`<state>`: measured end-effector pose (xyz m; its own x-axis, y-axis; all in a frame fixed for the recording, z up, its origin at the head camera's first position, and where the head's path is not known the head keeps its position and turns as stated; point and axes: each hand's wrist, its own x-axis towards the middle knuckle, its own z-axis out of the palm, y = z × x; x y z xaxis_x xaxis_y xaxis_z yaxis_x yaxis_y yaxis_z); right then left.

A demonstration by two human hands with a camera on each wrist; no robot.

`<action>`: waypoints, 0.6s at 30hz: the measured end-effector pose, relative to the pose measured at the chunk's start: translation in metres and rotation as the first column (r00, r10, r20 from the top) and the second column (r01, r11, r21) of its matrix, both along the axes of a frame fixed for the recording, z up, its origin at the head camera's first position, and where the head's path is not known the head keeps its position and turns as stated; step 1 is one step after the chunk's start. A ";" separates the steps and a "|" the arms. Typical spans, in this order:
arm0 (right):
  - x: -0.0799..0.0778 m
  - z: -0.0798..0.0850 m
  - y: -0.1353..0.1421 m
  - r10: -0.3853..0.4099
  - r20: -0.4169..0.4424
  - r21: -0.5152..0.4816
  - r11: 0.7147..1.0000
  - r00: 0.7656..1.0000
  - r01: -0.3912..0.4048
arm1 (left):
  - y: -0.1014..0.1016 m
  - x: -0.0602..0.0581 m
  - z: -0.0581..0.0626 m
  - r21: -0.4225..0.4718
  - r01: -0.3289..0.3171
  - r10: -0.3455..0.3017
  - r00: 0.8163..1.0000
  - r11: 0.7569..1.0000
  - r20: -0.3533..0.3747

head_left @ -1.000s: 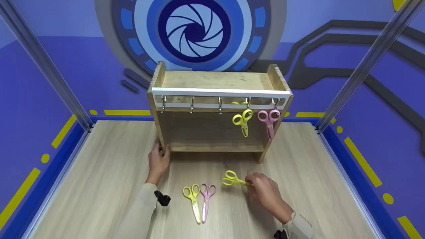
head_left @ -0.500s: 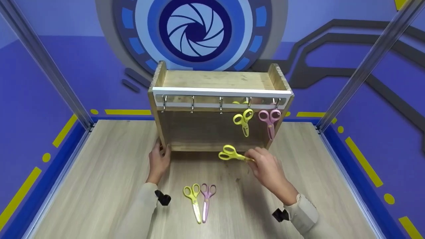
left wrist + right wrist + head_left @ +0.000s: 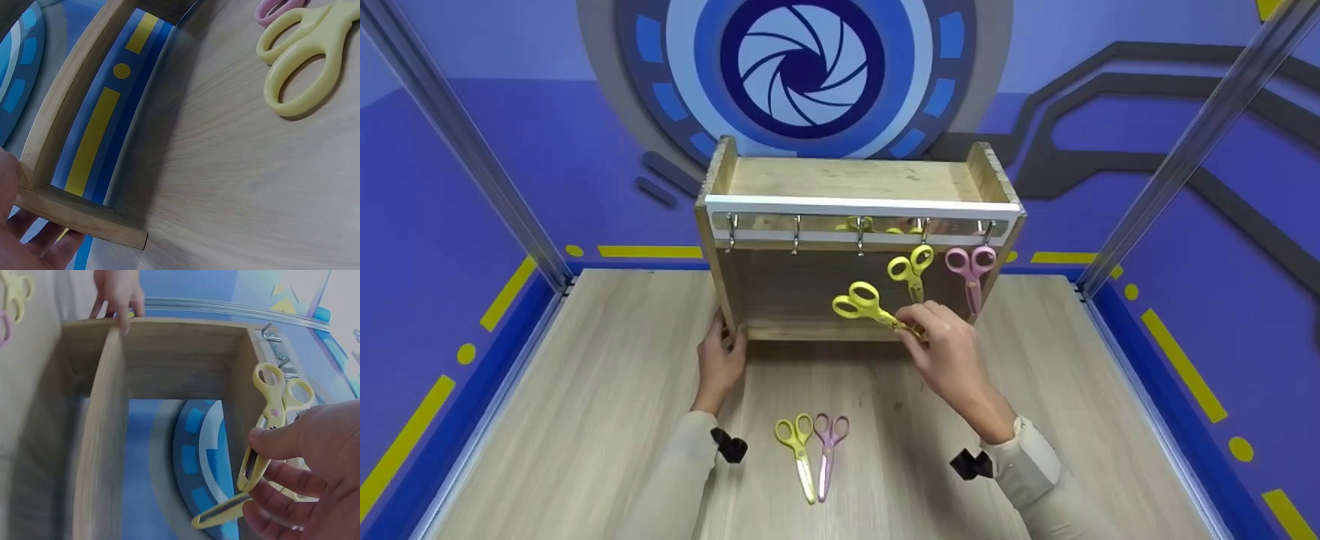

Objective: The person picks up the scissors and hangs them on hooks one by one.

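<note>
My right hand pinches a pair of yellow scissors by the blades, between thumb and fingers. Their handle loops point up and left, below the middle hook of a small wooden rack. On the rack's lower left side panel, my left hand grips the wood with the thumb at the front and fingers outside. Yellow scissors hang from the hook second from the right, partly overlapped by my right hand. Pink scissors hang on the rightmost hook.
On the table in front lie yellow scissors and pink scissors, side by side with handles toward the rack. Two bare hooks are on the left of the white hook strip. A blue-purple wall stands behind.
My right hand has lifted the yellow scissors from low over the table, up and slightly left, to the rack's front. The left hand keeps its grip in the same place.
</note>
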<state>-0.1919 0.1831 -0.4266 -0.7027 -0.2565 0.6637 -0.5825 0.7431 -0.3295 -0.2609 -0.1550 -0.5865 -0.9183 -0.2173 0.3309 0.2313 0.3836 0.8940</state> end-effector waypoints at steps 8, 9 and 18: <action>-0.010 0.005 -0.017 0.037 -0.012 -0.174 0.984 0.999 -0.039 | 0.000 0.000 0.002 -0.002 0.002 -0.002 1.000 1.000 0.000; -0.011 0.005 -0.018 0.034 -0.008 -0.186 0.982 0.999 -0.035 | 0.001 0.000 0.002 -0.002 0.004 -0.004 1.000 1.000 0.002; -0.018 -0.002 -0.029 -0.017 0.083 -0.237 0.971 0.996 0.037 | 0.000 -0.001 0.002 0.005 0.004 -0.004 1.000 1.000 0.005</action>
<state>-0.2097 0.1541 -0.4289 -0.7605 -0.0780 0.6446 -0.5278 0.6525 -0.5438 -0.2621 -0.1553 -0.5848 -0.9206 -0.2158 0.3254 0.2285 0.3780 0.8972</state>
